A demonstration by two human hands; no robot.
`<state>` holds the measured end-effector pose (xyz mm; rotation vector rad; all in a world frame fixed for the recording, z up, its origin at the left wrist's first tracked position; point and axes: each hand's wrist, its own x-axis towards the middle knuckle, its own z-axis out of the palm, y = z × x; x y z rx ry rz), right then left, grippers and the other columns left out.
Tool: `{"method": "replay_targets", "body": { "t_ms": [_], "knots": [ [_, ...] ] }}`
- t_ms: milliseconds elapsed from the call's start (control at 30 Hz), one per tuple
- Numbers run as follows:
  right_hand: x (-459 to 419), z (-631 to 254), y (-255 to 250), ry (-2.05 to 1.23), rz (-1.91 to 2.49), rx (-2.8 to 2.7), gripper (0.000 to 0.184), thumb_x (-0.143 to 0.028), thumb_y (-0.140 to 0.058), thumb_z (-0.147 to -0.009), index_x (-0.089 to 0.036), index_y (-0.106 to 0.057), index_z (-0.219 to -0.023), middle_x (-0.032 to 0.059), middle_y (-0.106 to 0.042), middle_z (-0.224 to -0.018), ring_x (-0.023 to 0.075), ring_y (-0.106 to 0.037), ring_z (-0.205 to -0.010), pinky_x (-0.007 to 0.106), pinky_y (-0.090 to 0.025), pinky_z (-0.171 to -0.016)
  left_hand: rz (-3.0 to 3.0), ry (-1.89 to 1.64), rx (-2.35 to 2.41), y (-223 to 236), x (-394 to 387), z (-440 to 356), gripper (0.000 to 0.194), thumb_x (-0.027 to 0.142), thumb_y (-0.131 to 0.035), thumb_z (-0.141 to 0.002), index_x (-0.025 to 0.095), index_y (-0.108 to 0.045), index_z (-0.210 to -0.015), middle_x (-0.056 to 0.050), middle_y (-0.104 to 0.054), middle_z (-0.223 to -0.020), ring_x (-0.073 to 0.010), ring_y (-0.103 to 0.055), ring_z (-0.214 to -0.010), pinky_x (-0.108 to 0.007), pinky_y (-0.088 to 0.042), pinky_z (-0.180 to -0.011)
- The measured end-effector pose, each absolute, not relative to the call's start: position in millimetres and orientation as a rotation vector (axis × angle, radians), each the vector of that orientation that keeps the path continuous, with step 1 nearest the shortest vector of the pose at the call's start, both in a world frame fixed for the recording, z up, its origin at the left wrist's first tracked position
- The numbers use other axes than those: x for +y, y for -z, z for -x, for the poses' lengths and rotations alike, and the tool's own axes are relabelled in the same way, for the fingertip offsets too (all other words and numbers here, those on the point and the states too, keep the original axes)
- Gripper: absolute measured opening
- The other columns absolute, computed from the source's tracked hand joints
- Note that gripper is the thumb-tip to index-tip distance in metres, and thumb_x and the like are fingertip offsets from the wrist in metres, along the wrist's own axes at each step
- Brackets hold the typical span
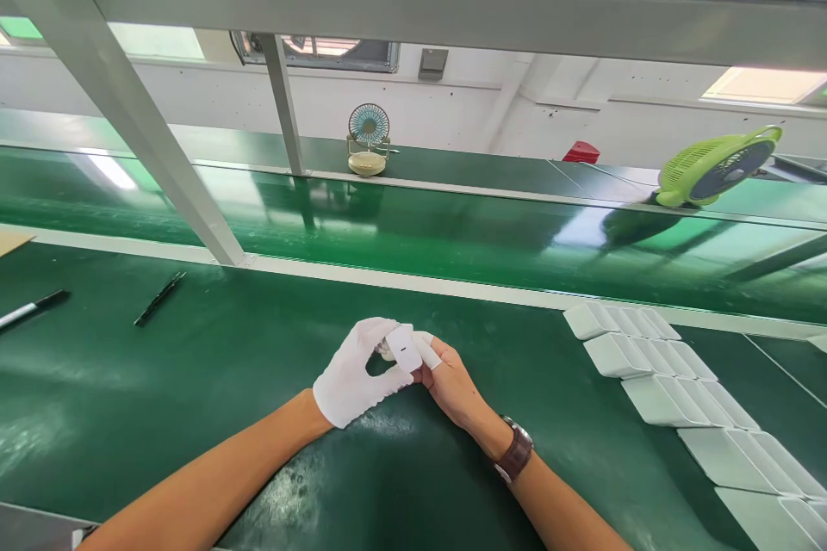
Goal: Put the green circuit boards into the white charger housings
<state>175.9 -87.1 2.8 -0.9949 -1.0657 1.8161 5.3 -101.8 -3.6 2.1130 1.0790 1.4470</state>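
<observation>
My left hand (355,370), in a white glove, curves its thumb and fingers around the left side of a small white rectangular piece (404,349). A short dark slot or mark shows on the piece's flat face. My right hand (452,383) grips the same piece from the right, with white covers on its fingertips and a brown-strapped watch (515,450) on the wrist. Both hands hold the piece just above the green work surface (401,482). Its underside and some fingertips are hidden.
Rows of white open trays (672,396) stand at the right. A black pen (159,300) and a white-and-black marker (32,308) lie at the left. A slanted metal post (148,103) rises beyond them. Behind run a green conveyor belt (413,232), a small fan (368,138) and a green fan (717,168).
</observation>
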Motion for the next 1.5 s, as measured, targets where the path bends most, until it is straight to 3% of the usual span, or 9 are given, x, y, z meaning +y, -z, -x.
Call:
{"method": "replay_targets", "body": {
  "t_ms": [400,667,867,967,1100,1267,1333,1433,1500],
  "knots": [
    [-87,-178,-1,-1.749,1.018,-1.114,0.042,-0.057,-0.063,-0.085,-0.025,-0.068,-0.113,0.0066,-0.074,-0.104,0.0267,-0.071,-0.089,0.040,-0.060,-0.072,-2.131,-1.427,1.074,5,-100,-4,0.065,0.019,-0.069,-0.082,0.026,-0.042,-0.141,-0.011,-0.057,-0.127,-0.0253,-0.061,-0.114,-0.043,-0.057,-0.093],
    [-82,-189,4,-0.858,1.253,-1.670,0.036,-0.043,-0.066,-0.083,-0.026,-0.066,-0.116,0.0071,-0.071,-0.114,0.0244,-0.068,-0.096,0.043,-0.056,-0.093,-2.180,-1.234,1.311,28,-86,1,0.053,0.008,-0.060,-0.079,0.023,-0.053,-0.129,-0.011,-0.062,-0.123,-0.0260,-0.060,-0.115,-0.048,-0.053,-0.100],
    [-77,-202,13,-0.529,1.315,-1.971,0.046,-0.047,-0.065,-0.084,-0.024,-0.060,-0.124,0.0085,-0.073,-0.106,0.0289,-0.072,-0.093,0.044,-0.061,-0.079,-2.186,-1.312,1.495,17,-70,18,0.040,0.015,-0.063,-0.080,0.023,-0.062,-0.120,-0.010,-0.066,-0.119,-0.0269,-0.060,-0.115,-0.049,-0.051,-0.102],
    [-78,-207,11,-0.199,1.150,-1.983,0.050,-0.045,-0.065,-0.087,-0.022,-0.056,-0.130,0.0125,-0.070,-0.117,0.0310,-0.070,-0.104,0.047,-0.060,-0.084,-2.027,-1.392,1.803,-4,-58,53,0.038,0.020,-0.066,-0.081,0.024,-0.064,-0.119,-0.010,-0.066,-0.120,-0.0276,-0.059,-0.117,-0.049,-0.049,-0.104],
    [-89,-205,-5,0.186,0.784,-1.985,0.051,-0.026,-0.063,-0.092,-0.021,-0.049,-0.141,0.0162,-0.066,-0.125,0.0319,-0.064,-0.116,0.048,-0.058,-0.090,-1.749,-1.320,2.235,-32,-59,130,0.042,0.022,-0.067,-0.080,0.023,-0.063,-0.122,-0.010,-0.065,-0.126,-0.0283,-0.054,-0.125,-0.045,-0.041,-0.112],
    [-102,-192,-21,0.234,0.487,-2.086,0.062,-0.012,-0.064,-0.089,-0.022,-0.044,-0.147,0.0138,-0.070,-0.118,0.0274,-0.068,-0.110,0.043,-0.060,-0.090,-1.286,-1.270,2.670,-47,-98,229,0.048,0.023,-0.060,-0.080,0.009,-0.059,-0.126,-0.021,-0.056,-0.135,-0.0390,-0.037,-0.138,-0.055,-0.024,-0.118],
    [-105,-188,-21,0.209,0.430,-2.097,0.061,-0.011,-0.064,-0.089,-0.022,-0.046,-0.146,0.0122,-0.071,-0.116,0.0262,-0.069,-0.108,0.043,-0.060,-0.091,-1.159,-1.182,2.728,-47,-115,255,0.039,0.024,-0.061,-0.077,0.006,-0.065,-0.112,-0.022,-0.062,-0.125,-0.0401,-0.043,-0.133,-0.053,-0.027,-0.116],
    [-109,-183,-18,0.139,0.433,-2.106,0.057,-0.010,-0.063,-0.090,-0.025,-0.049,-0.143,0.0104,-0.072,-0.118,0.0254,-0.070,-0.108,0.043,-0.060,-0.093,-1.164,-1.050,2.677,-44,-128,267,0.017,0.025,-0.059,-0.077,0.014,-0.069,-0.083,-0.016,-0.070,-0.105,-0.0361,-0.056,-0.119,-0.046,-0.037,-0.110],
    [-112,-181,-16,0.080,0.453,-2.126,0.054,-0.011,-0.062,-0.090,-0.026,-0.051,-0.141,0.0100,-0.071,-0.119,0.0255,-0.069,-0.109,0.044,-0.059,-0.096,-1.256,-0.987,2.580,-39,-130,255,0.015,0.027,-0.057,-0.078,0.018,-0.067,-0.075,-0.012,-0.072,-0.097,-0.0323,-0.060,-0.111,-0.042,-0.042,-0.104]
  ]
}}
